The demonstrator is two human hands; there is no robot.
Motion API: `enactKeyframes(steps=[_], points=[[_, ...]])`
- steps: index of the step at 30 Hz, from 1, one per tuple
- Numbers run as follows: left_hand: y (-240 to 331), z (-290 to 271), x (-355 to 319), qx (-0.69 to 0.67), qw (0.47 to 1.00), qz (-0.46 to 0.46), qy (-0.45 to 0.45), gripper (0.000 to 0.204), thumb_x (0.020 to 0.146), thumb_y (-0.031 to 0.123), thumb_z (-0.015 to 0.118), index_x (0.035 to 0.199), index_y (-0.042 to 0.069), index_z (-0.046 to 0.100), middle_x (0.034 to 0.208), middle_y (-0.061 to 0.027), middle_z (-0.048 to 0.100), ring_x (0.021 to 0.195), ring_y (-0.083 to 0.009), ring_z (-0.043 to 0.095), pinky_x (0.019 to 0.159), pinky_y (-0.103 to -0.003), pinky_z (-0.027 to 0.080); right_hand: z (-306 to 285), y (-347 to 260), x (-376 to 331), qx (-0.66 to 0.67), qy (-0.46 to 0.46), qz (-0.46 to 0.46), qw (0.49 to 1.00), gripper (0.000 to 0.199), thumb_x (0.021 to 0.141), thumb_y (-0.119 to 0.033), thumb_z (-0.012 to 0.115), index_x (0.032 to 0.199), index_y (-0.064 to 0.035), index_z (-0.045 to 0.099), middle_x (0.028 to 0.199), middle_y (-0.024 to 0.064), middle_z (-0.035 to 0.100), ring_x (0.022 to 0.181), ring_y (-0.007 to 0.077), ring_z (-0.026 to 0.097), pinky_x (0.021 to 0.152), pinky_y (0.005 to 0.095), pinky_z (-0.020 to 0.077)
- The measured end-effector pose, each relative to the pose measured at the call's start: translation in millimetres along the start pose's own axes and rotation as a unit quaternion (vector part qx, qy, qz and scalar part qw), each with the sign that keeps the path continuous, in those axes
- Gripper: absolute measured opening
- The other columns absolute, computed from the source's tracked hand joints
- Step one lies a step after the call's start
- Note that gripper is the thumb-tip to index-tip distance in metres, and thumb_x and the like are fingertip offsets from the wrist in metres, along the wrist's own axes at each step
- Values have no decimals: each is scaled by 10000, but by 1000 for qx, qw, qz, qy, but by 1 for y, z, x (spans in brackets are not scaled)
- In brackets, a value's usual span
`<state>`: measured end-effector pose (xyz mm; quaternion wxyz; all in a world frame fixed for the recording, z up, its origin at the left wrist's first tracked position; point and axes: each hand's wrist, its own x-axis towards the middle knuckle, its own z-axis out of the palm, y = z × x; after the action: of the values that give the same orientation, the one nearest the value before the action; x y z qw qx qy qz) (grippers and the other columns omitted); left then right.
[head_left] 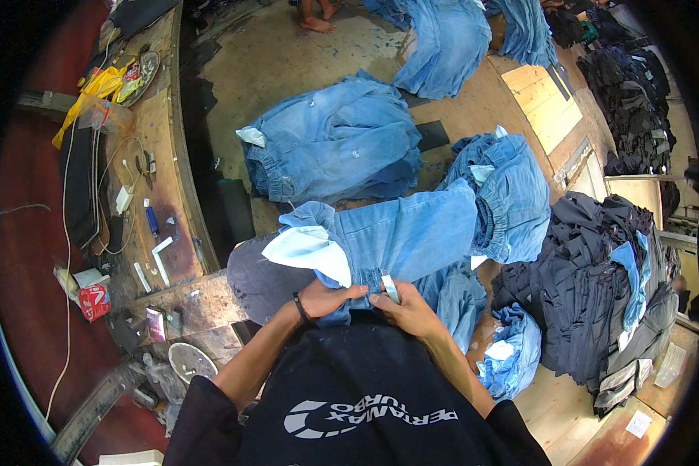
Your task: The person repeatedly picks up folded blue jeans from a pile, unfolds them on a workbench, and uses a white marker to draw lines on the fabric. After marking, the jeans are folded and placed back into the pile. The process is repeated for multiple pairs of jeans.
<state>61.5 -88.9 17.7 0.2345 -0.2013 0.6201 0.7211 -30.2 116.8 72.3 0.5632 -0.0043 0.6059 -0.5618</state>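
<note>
A pair of light blue denim trousers lies in front of me, its gathered elastic waistband turned toward my body. My left hand is closed on that waistband, thumb on top; a dark band circles the wrist. Just to its right, my right hand pinches the same waistband, next to a small white label that sticks up from it. A white pocket lining hangs out on the left side of the garment. The fingertips under the cloth are hidden.
Behind lies a stack of denim trousers, with another denim pile to the right. Dark folded garments are heaped at far right. On the left, a wooden bench carries snips, cords and a yellow bag. Another person's bare feet show at the top.
</note>
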Motion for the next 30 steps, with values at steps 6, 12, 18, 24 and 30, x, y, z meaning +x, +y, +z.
enactKeyframes(steps=[6,12,18,24,30], points=[[-5,-1,-11,-114,993,17,-15,265,939,209,782,1073,-17,745,938,4,701,859,-121,590,762,-310,518,-3,-4,-1,108,5,58,992,155,997,-215,693,980,-76,627,655,-77,447,548,35,386,504,241,296],[-8,4,-5,-21,998,44,30,262,947,242,777,1033,-2,742,914,-2,700,848,-111,588,728,-314,507,2,-14,23,-11,97,57,994,205,965,-238,721,1002,-60,626,650,-68,450,561,37,404,490,249,295],[-6,4,-12,-5,998,43,44,286,940,283,782,917,12,695,808,20,623,771,-102,536,660,-314,466,9,-14,33,11,107,28,994,174,962,-207,707,911,-63,624,651,-55,467,565,49,407,480,267,290],[2,1,-8,13,996,79,33,285,945,287,775,866,28,686,768,22,592,733,-98,511,631,-311,447,6,-19,29,35,98,55,993,197,968,-194,696,833,-82,606,635,-59,447,536,54,384,475,259,279],[0,0,-5,44,999,2,17,247,957,266,761,933,21,755,785,23,667,735,-92,557,641,-304,470,10,-14,33,34,100,22,994,202,973,-204,690,832,-85,607,619,-65,440,521,54,374,470,264,277]])
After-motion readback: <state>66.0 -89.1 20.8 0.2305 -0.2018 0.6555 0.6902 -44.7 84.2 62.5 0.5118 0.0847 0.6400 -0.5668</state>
